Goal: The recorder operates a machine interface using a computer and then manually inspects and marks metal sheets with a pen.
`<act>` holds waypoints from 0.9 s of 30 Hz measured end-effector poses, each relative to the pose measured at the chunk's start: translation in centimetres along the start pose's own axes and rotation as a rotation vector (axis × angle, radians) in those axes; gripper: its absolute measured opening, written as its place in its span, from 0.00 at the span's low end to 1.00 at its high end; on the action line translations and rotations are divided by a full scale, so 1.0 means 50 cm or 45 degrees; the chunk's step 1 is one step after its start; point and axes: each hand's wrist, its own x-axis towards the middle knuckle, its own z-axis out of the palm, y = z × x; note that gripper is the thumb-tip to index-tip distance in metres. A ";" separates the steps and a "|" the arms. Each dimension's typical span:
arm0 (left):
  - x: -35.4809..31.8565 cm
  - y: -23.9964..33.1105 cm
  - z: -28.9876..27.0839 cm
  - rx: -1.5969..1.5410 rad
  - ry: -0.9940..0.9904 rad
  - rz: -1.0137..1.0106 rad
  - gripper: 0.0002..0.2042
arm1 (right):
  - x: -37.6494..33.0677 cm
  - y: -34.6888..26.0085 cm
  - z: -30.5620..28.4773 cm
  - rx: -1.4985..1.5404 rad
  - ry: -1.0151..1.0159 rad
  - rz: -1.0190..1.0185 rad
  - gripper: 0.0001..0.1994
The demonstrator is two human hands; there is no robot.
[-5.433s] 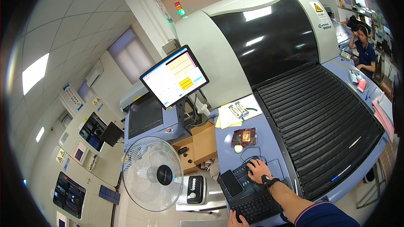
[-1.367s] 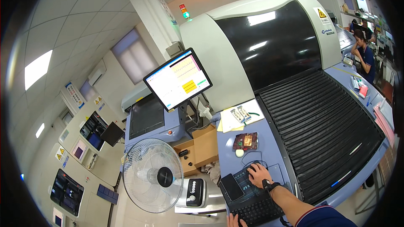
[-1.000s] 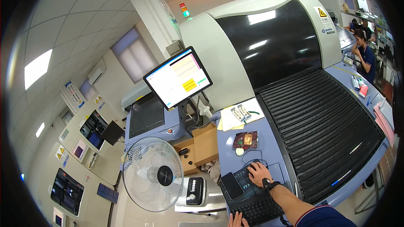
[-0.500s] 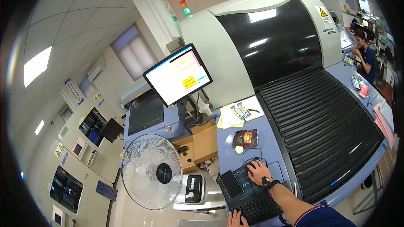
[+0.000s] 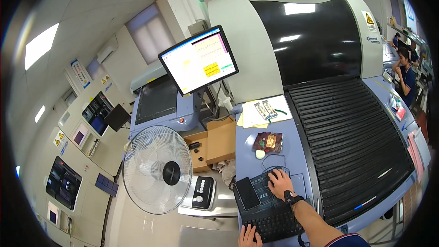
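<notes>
My right hand is curved over a black computer mouse, most of which it hides. A dark watch-like band circles that wrist. My left hand lies at the near-left edge of a black keyboard, its fingers stretched out and holding nothing. Just left of the mouse, a dark smartphone lies above the keyboard on a dark patterned mat. Beyond the mouse sit a round pale object and a dark red packet with a gold-coloured label.
A tilted monitor shows a bright screen with a yellow block. To the right stands a large machine with a ribbed black bed. Left of the bench are a fan and an open cardboard box. Another person sits far right.
The view has shifted slightly, so the fan and monitor appear farther left or higher. My right hand remains on the mouse and my left hand at the keyboard's edge.
</notes>
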 end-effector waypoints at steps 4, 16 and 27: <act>0.005 0.005 -0.002 -0.002 -0.006 -0.003 0.15 | 0.008 0.005 0.007 -0.006 -0.025 0.026 0.18; 0.004 0.002 -0.002 0.014 -0.029 0.007 0.15 | 0.004 0.003 0.008 -0.007 -0.044 0.035 0.19; 0.003 -0.004 0.003 0.049 -0.052 0.005 0.17 | 0.001 0.003 0.006 -0.007 -0.011 0.047 0.18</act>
